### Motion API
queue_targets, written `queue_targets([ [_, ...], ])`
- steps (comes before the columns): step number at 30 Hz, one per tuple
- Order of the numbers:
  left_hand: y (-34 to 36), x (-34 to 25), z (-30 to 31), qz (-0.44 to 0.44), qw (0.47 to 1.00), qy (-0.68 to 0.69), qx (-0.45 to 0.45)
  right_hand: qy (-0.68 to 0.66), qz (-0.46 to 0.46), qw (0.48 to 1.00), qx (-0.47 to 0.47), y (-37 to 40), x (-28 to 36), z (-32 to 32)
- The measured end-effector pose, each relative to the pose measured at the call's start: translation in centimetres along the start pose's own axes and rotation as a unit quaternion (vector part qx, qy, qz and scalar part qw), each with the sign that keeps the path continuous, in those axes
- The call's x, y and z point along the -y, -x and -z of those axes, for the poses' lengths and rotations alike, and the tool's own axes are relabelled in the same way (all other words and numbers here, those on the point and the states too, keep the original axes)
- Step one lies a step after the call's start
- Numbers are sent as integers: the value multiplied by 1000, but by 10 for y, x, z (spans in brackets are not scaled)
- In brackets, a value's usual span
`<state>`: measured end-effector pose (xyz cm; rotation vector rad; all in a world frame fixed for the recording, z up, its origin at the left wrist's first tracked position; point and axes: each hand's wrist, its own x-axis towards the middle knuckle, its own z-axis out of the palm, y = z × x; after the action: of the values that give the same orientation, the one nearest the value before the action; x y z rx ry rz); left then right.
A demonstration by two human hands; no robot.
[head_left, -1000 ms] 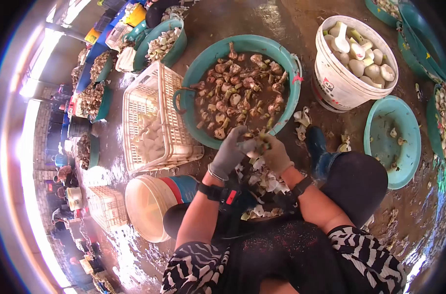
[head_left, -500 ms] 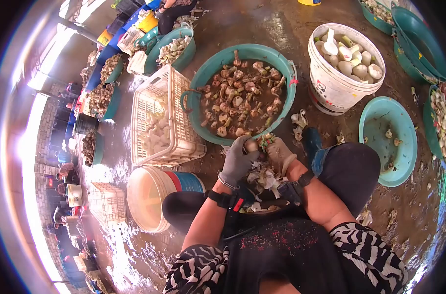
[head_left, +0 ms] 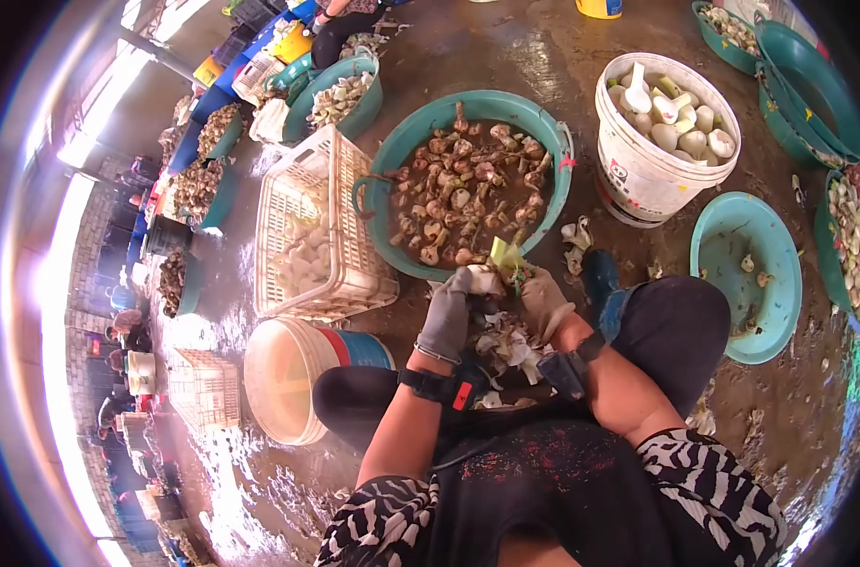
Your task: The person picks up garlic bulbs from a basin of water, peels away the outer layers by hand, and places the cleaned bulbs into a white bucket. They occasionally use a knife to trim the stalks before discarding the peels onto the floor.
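Gripping a stalked bulb (head_left: 494, 269) w/ both gloved hands: left hand (head_left: 449, 317) wrapped round its pale end, right hand (head_left: 543, 298) closed on it by the green stalk. It sits just at the near rim of the big teal basin (head_left: 383, 180), which is full of unpeeled ones. Below the hands, btwn the knees, lies a peel pile (head_left: 506, 348). The white bucket (head_left: 638, 184) of peeled pcs stands to the right, the crate (head_left: 326, 236) left of the basin.

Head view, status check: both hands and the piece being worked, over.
Left hand and right hand, gloved, shut on one vegetable piece, pale green husk sticking up. Peel scraps piled beneath. Teal basin just ahead, nothing blocking.
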<state>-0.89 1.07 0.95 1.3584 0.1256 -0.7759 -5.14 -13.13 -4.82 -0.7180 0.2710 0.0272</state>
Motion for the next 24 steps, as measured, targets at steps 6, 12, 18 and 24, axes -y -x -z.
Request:
queue_targets([
  [6, -15, 13, -14, -234, 968, -67, -59, 45, -15, 998, 51, 4, -3, 3],
  [12, -26, 24, 3, -144, 989, 10, -22, 168, -45, 985, -11, -2, -7, 18],
  [18, -23, -9, 6, -138, 975, 166, 50, 733, 0, 679, 26, 5, -52, 28],
  [24, -59, -21, 58, -80, 964, 251, 27, 737, -70, 673, 1, -6, -27, 22],
])
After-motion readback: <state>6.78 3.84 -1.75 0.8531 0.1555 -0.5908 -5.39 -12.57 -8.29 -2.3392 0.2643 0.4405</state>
